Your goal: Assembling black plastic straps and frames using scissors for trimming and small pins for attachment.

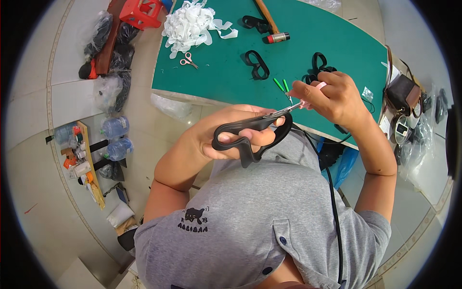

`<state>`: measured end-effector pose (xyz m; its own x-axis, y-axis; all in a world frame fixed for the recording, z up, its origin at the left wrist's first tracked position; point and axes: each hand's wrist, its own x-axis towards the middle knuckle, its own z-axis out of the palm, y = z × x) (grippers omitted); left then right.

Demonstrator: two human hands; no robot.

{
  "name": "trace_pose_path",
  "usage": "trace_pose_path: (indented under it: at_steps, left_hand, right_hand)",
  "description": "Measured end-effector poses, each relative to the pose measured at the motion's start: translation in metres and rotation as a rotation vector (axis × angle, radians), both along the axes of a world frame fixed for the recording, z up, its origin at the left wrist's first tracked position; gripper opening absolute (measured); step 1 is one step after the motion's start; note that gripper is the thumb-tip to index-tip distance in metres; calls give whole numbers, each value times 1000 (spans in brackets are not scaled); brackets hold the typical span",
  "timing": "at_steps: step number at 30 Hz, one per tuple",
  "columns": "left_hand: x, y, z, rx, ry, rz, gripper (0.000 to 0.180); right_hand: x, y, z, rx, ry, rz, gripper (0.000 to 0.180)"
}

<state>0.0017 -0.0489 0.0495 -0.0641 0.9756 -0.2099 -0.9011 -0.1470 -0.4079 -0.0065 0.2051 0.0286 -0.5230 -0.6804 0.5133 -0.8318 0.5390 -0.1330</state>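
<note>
My left hand (209, 126) is closed around a black goggle-shaped frame (247, 155), its fingers passing through the openings. In my right hand (337, 98) is a pair of small scissors (281, 112) with pink handles. Their blades lie against the frame's upper edge, near my left fingertips; whether they are cutting cannot be made out. Just beyond, green-handled nippers (280, 85) rest on the green table (211, 79). Several more black frames (318, 61) lie partly hidden behind my right hand, and another black frame (257, 65) sits at mid-table.
On the table are a white heap of strips (190, 25), a second pink scissors (188, 60) and a hammer (278, 37) beside a black frame (256, 23). A red stool (140, 12) stands far left, a brown bag (403, 94) right. A black cable (332, 192) hangs down my front.
</note>
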Motion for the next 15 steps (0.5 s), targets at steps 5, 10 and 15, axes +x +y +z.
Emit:
trace_pose_path:
  at_steps: [5, 10, 15]
  left_hand:
    - [0, 0, 0, -11, 21, -4, 24]
    - [0, 2, 3, -116, 53, -3, 23]
    - [0, 4, 7, -208, 102, -31, 22]
  right_hand:
    - [0, -2, 0, -4, 0, -1, 41]
    - [0, -3, 2, 3, 7, 0, 41]
    - [0, -4, 3, 15, 16, -1, 41]
